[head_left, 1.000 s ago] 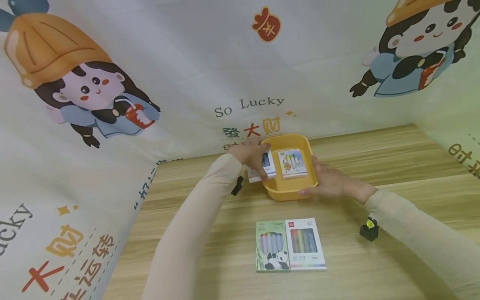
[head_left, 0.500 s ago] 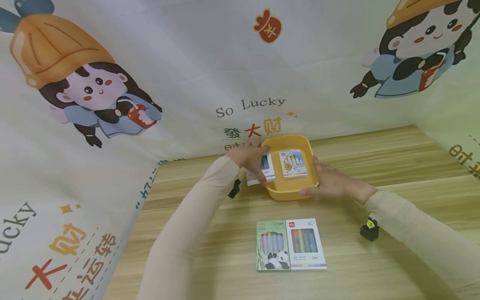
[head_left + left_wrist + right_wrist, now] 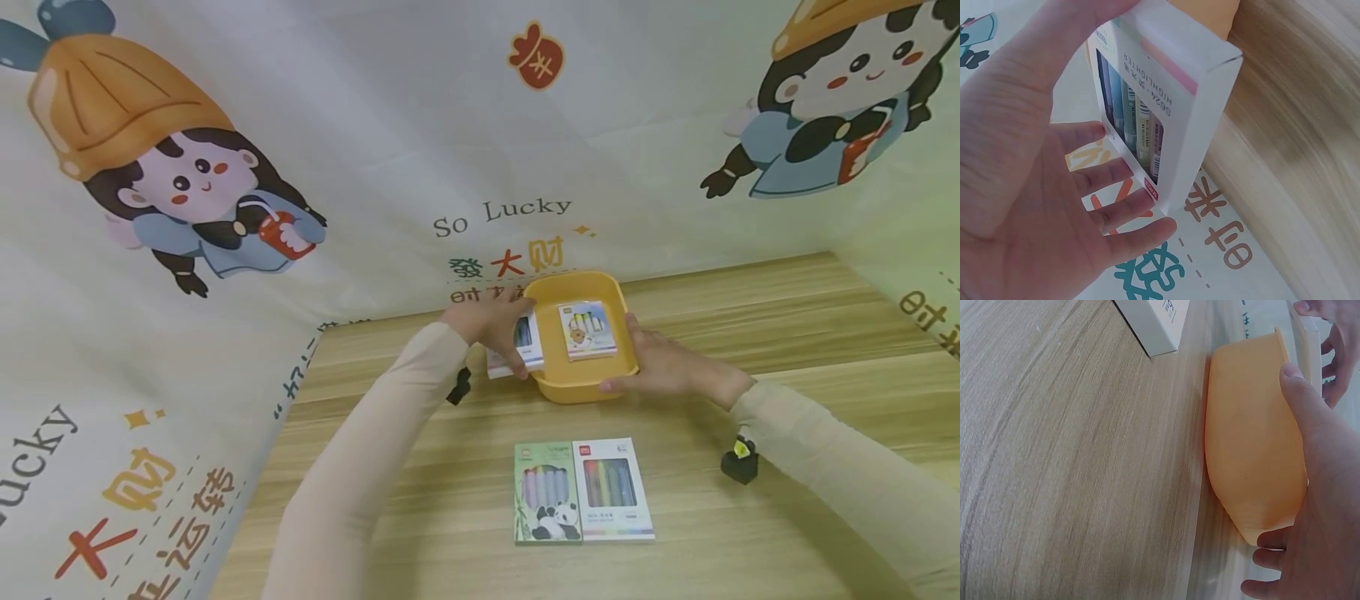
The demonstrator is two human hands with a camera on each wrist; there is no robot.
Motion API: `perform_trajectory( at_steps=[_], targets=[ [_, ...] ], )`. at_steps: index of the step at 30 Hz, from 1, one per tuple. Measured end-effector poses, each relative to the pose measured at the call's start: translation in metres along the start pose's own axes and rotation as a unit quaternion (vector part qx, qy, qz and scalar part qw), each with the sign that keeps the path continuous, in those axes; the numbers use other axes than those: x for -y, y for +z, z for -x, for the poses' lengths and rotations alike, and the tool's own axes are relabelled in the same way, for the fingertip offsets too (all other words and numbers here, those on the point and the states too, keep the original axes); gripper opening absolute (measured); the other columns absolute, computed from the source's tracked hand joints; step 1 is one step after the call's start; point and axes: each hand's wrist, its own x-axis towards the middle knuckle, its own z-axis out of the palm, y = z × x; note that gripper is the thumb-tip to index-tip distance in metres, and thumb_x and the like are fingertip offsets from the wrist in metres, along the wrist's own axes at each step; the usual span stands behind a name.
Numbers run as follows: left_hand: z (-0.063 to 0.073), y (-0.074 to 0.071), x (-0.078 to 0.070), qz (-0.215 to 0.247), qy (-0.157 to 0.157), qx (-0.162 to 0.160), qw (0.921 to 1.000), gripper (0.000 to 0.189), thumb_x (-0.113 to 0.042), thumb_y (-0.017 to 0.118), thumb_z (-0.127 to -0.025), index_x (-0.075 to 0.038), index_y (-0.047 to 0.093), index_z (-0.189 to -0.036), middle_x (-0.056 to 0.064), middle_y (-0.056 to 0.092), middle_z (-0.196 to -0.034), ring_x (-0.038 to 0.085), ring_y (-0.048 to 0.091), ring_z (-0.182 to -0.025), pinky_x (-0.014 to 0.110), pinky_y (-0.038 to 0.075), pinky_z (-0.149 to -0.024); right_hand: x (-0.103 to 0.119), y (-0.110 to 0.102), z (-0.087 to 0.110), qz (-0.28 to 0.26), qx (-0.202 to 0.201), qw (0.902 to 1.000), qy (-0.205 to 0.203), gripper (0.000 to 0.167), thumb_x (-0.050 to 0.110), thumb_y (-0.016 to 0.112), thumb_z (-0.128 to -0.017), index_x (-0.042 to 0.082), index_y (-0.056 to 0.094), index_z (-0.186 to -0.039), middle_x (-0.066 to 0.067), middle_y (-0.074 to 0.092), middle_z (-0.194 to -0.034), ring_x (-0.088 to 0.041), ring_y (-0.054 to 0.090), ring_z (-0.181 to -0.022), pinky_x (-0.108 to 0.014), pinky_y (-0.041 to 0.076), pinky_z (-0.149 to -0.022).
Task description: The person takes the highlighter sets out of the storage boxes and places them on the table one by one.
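My left hand [image 3: 491,323] pinches a white box of highlighters [image 3: 1179,81] between thumb and fingertips, at the left rim of the yellow plastic bin [image 3: 551,379]. Coloured pens show through the box's window in the left wrist view. The box is tilted, and part of it is hidden behind my hand in the head view. My right hand [image 3: 667,362] holds the bin's right side, thumb at the near corner and fingers along the wall. In the bin lies a small box of pens with a bear picture [image 3: 588,331].
Nearer on the wooden table [image 3: 720,542], a green panda box of pens [image 3: 546,492] and a white box of coloured pens [image 3: 615,487] lie side by side. A printed cloth [image 3: 390,125] hangs behind the bin and along both sides.
My left hand has moved a little left and nearer with the highlighter box, which now overlaps the bin less. My right hand and the bin stay in place.
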Motion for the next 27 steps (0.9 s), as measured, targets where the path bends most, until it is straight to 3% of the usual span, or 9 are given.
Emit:
perform_trajectory(
  at_steps=[7,14,27],
  targets=[
    [0.003,0.004,0.004,-0.005,0.003,0.000,1.0000,0.126,-0.065,0.084,-0.061,-0.031,0.014,-0.159,0.010,0.005,-0.169,0.041,0.007,-0.155,0.066,0.018,-0.121,0.000,-0.001,0.001,0.004,-0.001,1.0000,-0.002,0.130,0.072,0.062,-0.081,-0.008,-0.008,-0.154,-0.032,0.008,-0.162,-0.052,0.021,-0.147,-0.066,0.026,-0.117],
    [0.008,0.008,0.009,0.005,0.023,-0.007,0.9997,0.125,-0.059,0.086,-0.062,-0.025,0.015,-0.160,0.014,0.010,-0.167,0.045,0.005,-0.154,0.066,0.014,-0.122,-0.001,0.000,0.000,0.000,0.000,1.0000,-0.002,0.130,0.073,0.063,-0.080,-0.007,-0.008,-0.155,-0.031,0.010,-0.162,-0.052,0.024,-0.146,-0.068,0.028,-0.116],
    [0.017,0.019,0.015,0.022,0.025,-0.013,0.9993,0.125,-0.060,0.086,-0.062,-0.027,0.015,-0.159,0.013,0.010,-0.167,0.044,0.008,-0.153,0.070,0.020,-0.117,-0.002,0.001,-0.001,0.002,0.001,1.0000,0.001,0.129,0.071,0.063,-0.081,-0.007,-0.009,-0.154,-0.032,0.012,-0.162,-0.051,0.024,-0.147,-0.067,0.028,-0.117]
  ],
)
